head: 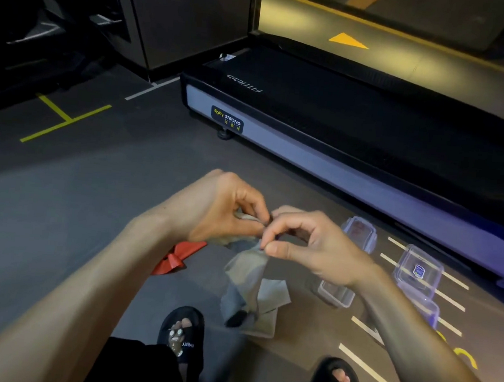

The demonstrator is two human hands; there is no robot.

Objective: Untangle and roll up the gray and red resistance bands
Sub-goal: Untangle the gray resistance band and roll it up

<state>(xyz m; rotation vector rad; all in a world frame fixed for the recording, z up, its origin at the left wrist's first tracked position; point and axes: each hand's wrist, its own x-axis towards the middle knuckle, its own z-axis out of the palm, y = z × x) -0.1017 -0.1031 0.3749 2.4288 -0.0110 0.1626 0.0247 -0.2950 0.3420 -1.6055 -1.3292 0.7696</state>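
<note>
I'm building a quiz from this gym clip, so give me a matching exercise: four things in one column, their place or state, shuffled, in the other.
Things:
1. gray band
2. red band
3. clear containers
4. treadmill

Places or states:
A. lying on the floor under the left forearm, untouched
B. standing across the floor beyond the hands
C. pinched by the left hand and right hand, its loose end hanging down
D. on the floor to the right of the hands

Pairs: 1-C, 2-A, 3-D, 4-B

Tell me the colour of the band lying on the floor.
Red, seen in the head view.
</note>
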